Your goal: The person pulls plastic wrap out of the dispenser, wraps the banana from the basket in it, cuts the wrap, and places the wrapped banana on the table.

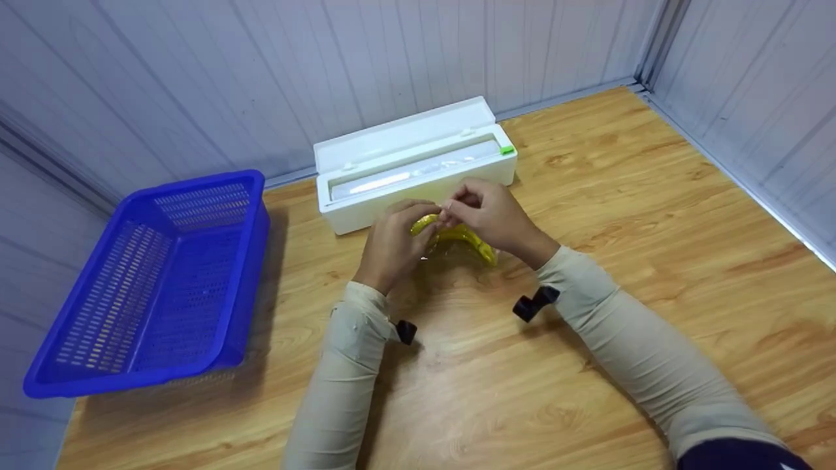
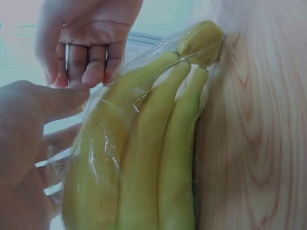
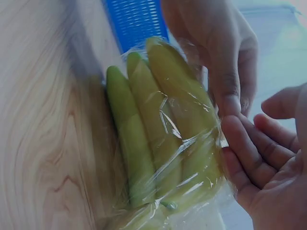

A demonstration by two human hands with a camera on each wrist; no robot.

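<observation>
A bunch of yellow-green bananas [image 2: 144,143], wrapped in clear cling film [image 3: 175,127], lies on the table between both hands. My left hand [image 1: 395,241] is at the bunch's left end, its thumb over the top and other fingers behind the film's edge. From the other side my right hand [image 1: 486,215] meets it, fingers curled and fingertips right at the film. The tips of both hands come together above the bananas in the wrist views. Whether the right fingertips pinch the film, I cannot tell.
Behind the hands stands a white cling film box [image 1: 418,189], lid raised, a film roll inside and a green slider [image 1: 507,150] at its right end. A blue plastic basket [image 1: 245,287] sits at the left. Panelled walls [image 1: 405,59] border the wood-grain table [image 1: 653,228].
</observation>
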